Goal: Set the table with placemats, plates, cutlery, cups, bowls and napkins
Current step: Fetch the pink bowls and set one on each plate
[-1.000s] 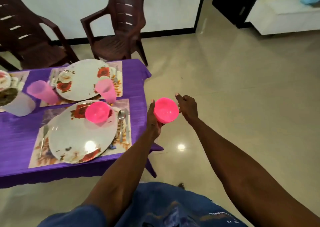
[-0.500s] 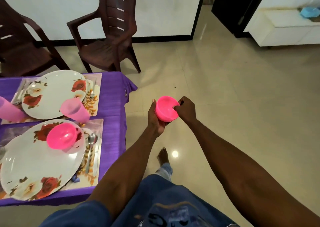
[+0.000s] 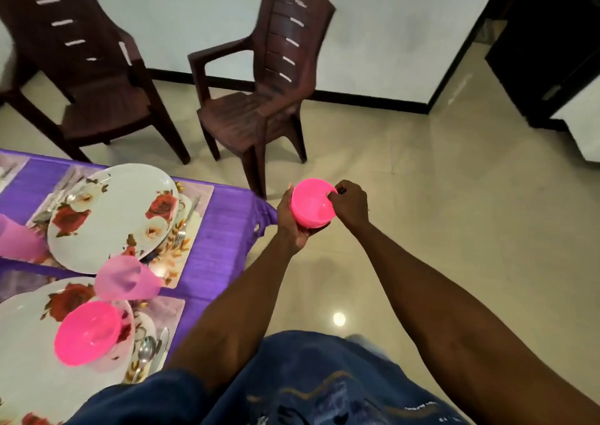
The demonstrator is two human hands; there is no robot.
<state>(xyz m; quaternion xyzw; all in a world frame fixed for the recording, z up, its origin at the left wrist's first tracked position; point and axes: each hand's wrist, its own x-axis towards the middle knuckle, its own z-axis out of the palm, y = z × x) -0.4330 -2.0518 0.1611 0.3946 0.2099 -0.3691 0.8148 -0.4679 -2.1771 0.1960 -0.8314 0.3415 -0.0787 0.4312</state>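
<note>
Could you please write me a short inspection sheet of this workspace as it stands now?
Surface: table under a purple cloth, floral placemats on it.
Job's things: far plate bare; near plate carries a pink bowl; pink cup between the plates; cutlery beside the near plate; second bowl held off the table.
Clutter: nothing seen.
Grips: left hand cups the held bowl from below; right hand pinches its rim.
Cables: nothing seen.
Surroundings: two brown chairs, tiled floor, white wall.

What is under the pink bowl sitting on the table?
The pink bowl on the table sits on a white flowered plate, which lies on a placemat. The part of the plate directly beneath the bowl is hidden.
</note>
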